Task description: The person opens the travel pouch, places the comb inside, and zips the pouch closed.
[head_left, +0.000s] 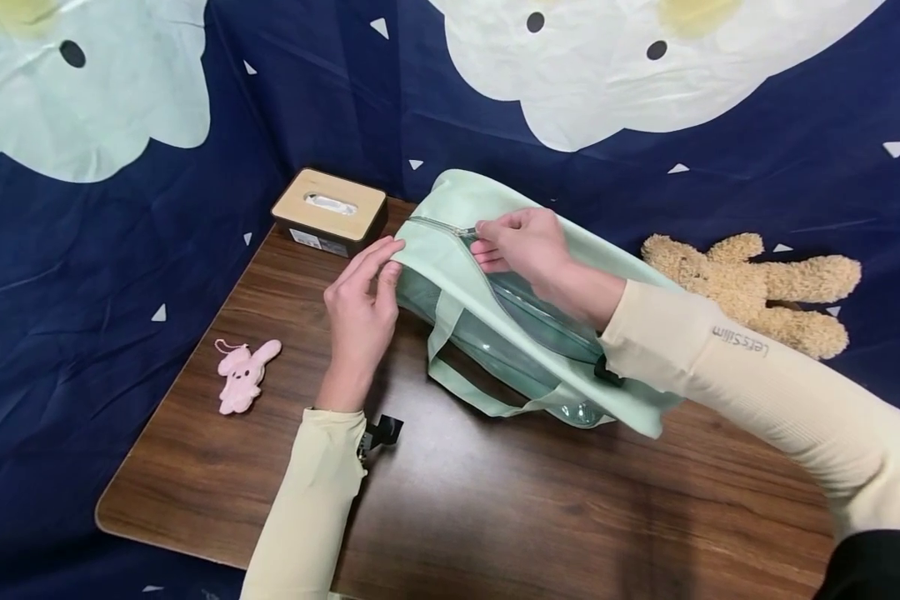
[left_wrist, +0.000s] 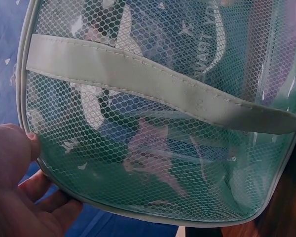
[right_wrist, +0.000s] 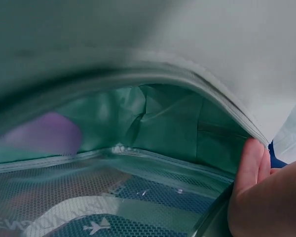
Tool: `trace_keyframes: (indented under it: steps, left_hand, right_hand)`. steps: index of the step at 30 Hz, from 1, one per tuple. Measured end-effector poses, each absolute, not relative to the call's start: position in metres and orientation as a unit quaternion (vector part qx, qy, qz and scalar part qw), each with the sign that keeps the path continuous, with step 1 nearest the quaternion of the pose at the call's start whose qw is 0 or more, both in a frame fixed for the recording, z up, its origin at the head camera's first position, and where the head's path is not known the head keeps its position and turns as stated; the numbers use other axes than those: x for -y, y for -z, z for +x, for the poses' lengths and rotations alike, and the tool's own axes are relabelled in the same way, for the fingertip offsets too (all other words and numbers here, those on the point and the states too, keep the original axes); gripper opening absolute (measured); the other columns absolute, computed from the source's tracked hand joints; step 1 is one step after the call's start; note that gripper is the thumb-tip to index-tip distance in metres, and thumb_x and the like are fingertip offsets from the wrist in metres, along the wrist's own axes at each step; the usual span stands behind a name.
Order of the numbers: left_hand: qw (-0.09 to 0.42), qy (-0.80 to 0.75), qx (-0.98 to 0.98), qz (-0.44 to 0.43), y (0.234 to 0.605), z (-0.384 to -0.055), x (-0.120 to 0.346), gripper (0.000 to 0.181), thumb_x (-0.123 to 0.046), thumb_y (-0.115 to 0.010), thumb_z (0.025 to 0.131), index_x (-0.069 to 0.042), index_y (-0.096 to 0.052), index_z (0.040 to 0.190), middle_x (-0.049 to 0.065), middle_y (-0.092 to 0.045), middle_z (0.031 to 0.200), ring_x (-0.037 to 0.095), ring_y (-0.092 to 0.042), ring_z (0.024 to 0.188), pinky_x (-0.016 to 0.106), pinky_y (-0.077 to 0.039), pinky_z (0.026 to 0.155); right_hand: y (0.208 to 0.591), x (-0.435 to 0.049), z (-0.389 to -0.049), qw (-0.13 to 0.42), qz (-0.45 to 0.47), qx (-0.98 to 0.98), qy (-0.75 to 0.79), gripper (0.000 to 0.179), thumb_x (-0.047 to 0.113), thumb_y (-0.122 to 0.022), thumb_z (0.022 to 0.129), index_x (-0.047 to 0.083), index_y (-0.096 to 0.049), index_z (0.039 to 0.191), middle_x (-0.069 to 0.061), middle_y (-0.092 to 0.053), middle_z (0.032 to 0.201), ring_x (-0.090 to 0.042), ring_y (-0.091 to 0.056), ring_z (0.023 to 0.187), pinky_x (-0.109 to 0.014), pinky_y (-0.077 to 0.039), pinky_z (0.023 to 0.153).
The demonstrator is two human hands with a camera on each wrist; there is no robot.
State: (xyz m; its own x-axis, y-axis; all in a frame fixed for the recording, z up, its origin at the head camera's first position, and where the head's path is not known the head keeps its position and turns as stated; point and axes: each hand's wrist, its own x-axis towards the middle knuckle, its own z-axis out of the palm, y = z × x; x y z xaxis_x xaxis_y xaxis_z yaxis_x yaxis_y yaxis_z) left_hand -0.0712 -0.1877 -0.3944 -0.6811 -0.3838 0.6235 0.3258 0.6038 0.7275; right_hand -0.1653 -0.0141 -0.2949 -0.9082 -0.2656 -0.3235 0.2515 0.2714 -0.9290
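Note:
A mint-green bag (head_left: pixel 615 250) with clear mesh-patterned sides stands on the table, its top zipper (head_left: pixel 438 223) partly undone. My right hand (head_left: pixel 528 246) pinches the zipper pull near the left end of the opening. At the bag's left top edge, my left hand (head_left: pixel 363 300) grips the rim between thumb and fingers. The left wrist view shows the thumb before the piped edge (left_wrist: pixel 23 98) and fingers behind it. A carry strap (left_wrist: pixel 113 69) crosses that side. Through the opening, the right wrist view shows a blurred purple thing (right_wrist: pixel 49 133) inside; its kind is unclear.
A tissue box (head_left: pixel 330 208) with a wooden lid sits at the table's back left corner. Left of my left hand lies a pink plush charm (head_left: pixel 243 379). Behind the bag on the right is a tan teddy bear (head_left: pixel 750 287). Dark blue cloth (head_left: pixel 330 100) hangs around the table.

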Motion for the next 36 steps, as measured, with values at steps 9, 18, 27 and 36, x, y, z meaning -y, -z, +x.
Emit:
trace_keyframes:
  steps: [9,18,27,36]
  left_hand:
    - [0.396,0.445,0.803,0.022,0.394,-0.07,0.189,0.024,-0.017,-0.067,0.101,-0.001,-0.078,0.116,0.015,-0.074,0.124,0.027,-0.07,0.117,0.045,-0.054,0.097]
    - [0.39,0.445,0.806,0.025,0.394,-0.069,0.189,0.024,-0.017,-0.066,0.101,-0.002,-0.077,0.116,0.014,-0.074,0.125,0.026,-0.07,0.118,0.043,-0.053,0.1]
    - [0.389,0.443,0.807,0.026,0.393,-0.069,0.19,0.023,-0.016,-0.066,0.102,-0.001,-0.077,0.116,0.015,-0.074,0.125,0.026,-0.07,0.118,0.043,-0.054,0.099]
    - [0.388,0.444,0.807,0.028,0.393,-0.068,0.19,0.023,-0.017,-0.067,0.101,-0.002,-0.078,0.115,0.014,-0.074,0.124,0.026,-0.071,0.117,0.043,-0.055,0.096]
  right_hand:
    - [0.293,-0.006,-0.161,0.219,-0.011,-0.766,0.604,0.016,0.006,-0.062,0.101,-0.008,-0.068,0.106,0.0,-0.071,0.069,-0.007,-0.07,0.062,-0.024,-0.06,0.068]
    - [0.29,-0.022,-0.154,0.212,-0.017,-0.782,0.586,0.02,0.009,-0.064,0.101,-0.009,-0.067,0.109,0.003,-0.072,0.07,-0.005,-0.071,0.066,-0.023,-0.06,0.072]
    - [0.282,-0.043,-0.148,0.204,-0.027,-0.806,0.555,0.025,0.013,-0.065,0.101,-0.009,-0.067,0.112,0.009,-0.071,0.069,-0.002,-0.071,0.07,-0.02,-0.059,0.073]
    - [0.281,-0.067,-0.139,0.208,-0.02,-0.807,0.552,0.02,0.013,-0.065,0.101,-0.004,-0.067,0.111,0.013,-0.073,0.069,0.001,-0.07,0.071,-0.017,-0.057,0.071]
